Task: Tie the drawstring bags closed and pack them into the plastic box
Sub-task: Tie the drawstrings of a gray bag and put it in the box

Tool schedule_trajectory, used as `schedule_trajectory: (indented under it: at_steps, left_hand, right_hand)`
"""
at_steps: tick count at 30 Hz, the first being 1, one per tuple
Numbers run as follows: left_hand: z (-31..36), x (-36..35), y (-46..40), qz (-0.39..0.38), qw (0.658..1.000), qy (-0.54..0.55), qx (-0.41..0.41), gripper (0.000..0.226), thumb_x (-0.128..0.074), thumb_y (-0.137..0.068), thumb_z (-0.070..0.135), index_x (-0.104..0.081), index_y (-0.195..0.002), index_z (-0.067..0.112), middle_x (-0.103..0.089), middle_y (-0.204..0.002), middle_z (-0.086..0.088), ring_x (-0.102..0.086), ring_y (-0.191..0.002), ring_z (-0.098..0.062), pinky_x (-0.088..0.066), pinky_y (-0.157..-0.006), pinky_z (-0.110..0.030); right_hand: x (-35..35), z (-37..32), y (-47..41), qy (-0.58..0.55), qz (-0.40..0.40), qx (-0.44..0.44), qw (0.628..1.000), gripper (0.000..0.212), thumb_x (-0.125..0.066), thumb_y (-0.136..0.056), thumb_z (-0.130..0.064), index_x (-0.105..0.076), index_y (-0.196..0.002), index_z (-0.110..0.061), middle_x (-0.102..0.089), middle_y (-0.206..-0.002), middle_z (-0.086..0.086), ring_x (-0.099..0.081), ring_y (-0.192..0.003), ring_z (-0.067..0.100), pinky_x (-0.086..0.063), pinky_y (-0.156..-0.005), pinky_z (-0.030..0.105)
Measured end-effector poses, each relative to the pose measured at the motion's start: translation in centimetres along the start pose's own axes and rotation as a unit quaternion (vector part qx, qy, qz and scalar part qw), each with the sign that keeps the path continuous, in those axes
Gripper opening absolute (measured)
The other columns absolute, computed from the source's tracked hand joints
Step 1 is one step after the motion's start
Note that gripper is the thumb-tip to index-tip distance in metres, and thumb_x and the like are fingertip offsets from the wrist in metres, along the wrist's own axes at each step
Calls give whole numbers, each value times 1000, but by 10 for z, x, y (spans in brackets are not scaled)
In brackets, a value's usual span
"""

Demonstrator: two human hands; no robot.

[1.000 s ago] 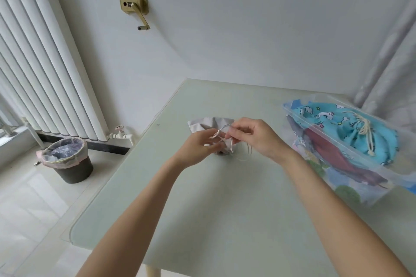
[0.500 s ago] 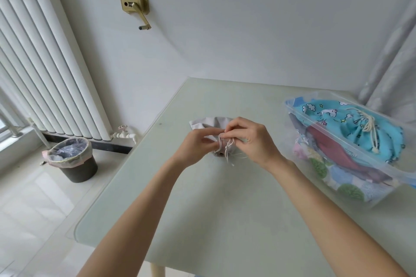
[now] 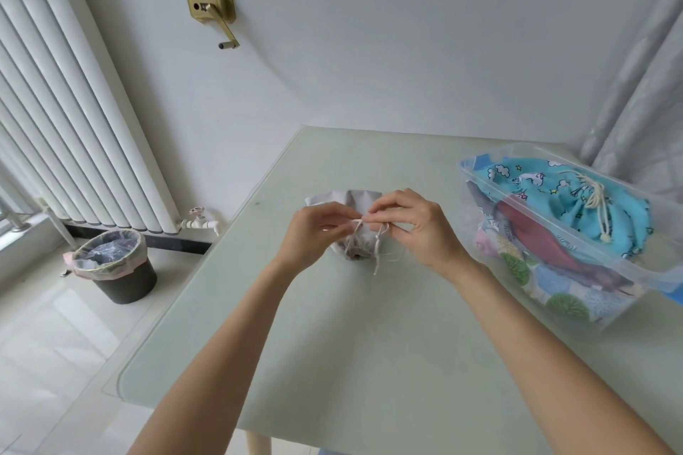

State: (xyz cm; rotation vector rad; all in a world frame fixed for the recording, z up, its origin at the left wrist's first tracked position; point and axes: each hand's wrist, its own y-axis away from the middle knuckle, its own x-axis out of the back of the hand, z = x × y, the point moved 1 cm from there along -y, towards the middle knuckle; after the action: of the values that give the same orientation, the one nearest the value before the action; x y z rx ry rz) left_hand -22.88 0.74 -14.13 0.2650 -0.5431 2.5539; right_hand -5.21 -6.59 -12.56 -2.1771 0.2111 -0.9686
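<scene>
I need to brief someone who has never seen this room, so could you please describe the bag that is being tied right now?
Start at the pale green glass-topped table and find the clear plastic box of colourful bags on its right side. The small plain grey cloth drawstring bag lies left of that box at mid-table, between the hands. It alone is outside the box, unpatterned, its white cord pinched by both hands.

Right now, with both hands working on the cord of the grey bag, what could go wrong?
1. The white cord is thin and pinched only at the fingertips of the left hand and right hand; it may slip before the knot tightens.
2. The plastic box already looks full, with the blue bag bulging at its rim, so the grey bag may not fit.
</scene>
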Motion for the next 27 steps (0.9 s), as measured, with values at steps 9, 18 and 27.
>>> schedule_trajectory:
  at_steps: [9, 18, 27]
  left_hand:
    - [-4, 26, 10, 83, 906, 406, 89, 22, -38, -97, 10, -50, -78, 12, -68, -94, -6, -64, -105, -25, -50, -94, -35]
    - [-15, 31, 21, 146, 960, 177, 162, 27, -35, -90, 6, -36, -67, 19, -25, -52, 9, -18, -47, -10, -23, -43, -19]
    - [-31, 26, 44, 47, 981, -70, 177, 13, -48, -88, 13, -56, -78, 14, -48, -64, 0, -43, -55, -15, -44, -54, -27]
  right_hand:
    - [3, 13, 34, -147, 3, -268, 952, 24, -45, -97, -24, -69, -95, -28, -69, -99, -12, -59, -95, -9, -40, -90, 17]
    - [1, 28, 49, -58, 67, -353, 931, 34, -53, -94, -27, -63, -62, -28, -69, -75, -11, -65, -85, 25, -49, -85, 40]
    - [14, 39, 72, 44, -88, -362, 927, 12, -68, -84, -25, -68, -96, -28, -69, -106, -2, -61, -95, 17, -46, -82, 31]
